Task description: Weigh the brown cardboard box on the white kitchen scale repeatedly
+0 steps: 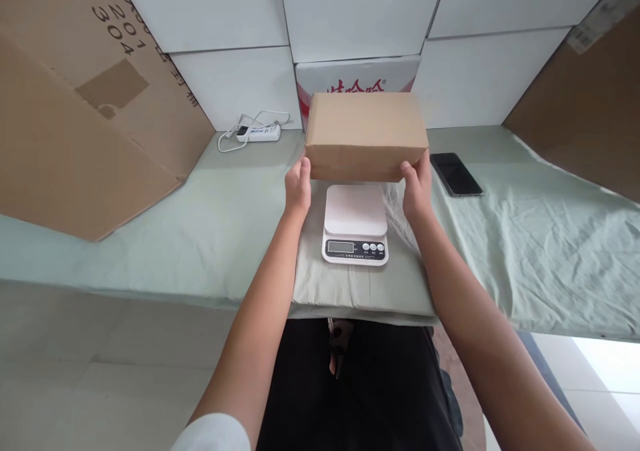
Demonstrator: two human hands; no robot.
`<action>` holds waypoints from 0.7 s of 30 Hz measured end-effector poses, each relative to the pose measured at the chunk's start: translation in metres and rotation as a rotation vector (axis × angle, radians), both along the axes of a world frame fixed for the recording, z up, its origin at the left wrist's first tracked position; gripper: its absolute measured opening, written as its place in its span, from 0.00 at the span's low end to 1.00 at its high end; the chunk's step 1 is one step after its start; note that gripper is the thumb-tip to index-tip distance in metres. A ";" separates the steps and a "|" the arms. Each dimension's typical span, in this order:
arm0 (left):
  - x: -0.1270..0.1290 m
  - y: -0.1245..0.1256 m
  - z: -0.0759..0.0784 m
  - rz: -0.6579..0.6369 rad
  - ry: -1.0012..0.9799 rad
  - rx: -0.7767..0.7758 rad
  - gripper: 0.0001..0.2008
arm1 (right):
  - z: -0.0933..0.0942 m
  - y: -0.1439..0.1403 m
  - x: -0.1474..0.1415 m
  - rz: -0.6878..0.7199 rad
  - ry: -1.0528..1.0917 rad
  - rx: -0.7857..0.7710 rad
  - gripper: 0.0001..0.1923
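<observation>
A closed brown cardboard box [367, 121] is gripped between my two hands, just beyond the scale. My left hand [299, 183] holds its left end, thumb against the near corner. On the right end my right hand [417, 183] has its thumb pressed on the front face; the other fingers are mostly hidden behind the box. Nearer to me, between my forearms, a white digital kitchen scale [355, 224] lies flat on the cloth. Its platform is bare, and no digits can be made out on its display.
A black phone [456, 174] lies right of the box. At the back left is a white power strip [259, 133] with a cable. Large cardboard sheets [90, 104] flank the cloth-covered table [235, 217]. Behind the held box stands a white carton [357, 74] with red lettering.
</observation>
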State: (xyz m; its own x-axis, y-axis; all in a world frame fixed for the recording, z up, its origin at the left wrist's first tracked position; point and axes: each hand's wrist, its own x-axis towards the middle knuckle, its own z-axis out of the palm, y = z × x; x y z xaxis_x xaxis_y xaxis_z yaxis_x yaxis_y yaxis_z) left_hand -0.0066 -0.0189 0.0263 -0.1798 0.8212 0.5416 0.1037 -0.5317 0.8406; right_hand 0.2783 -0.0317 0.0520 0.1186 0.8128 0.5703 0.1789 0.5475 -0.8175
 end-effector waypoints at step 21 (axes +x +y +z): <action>0.005 -0.119 -0.001 -0.013 -0.042 -0.231 0.43 | -0.027 -0.082 0.010 -0.227 0.071 -0.011 0.40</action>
State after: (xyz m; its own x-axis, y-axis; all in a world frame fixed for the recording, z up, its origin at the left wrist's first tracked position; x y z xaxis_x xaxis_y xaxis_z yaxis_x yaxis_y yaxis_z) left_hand -0.0015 -0.1377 0.0254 -0.1870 0.9250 0.3308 0.0602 -0.3253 0.9437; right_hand 0.2885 -0.1134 0.0253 0.3385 0.7671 0.5450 0.2377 0.4907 -0.8383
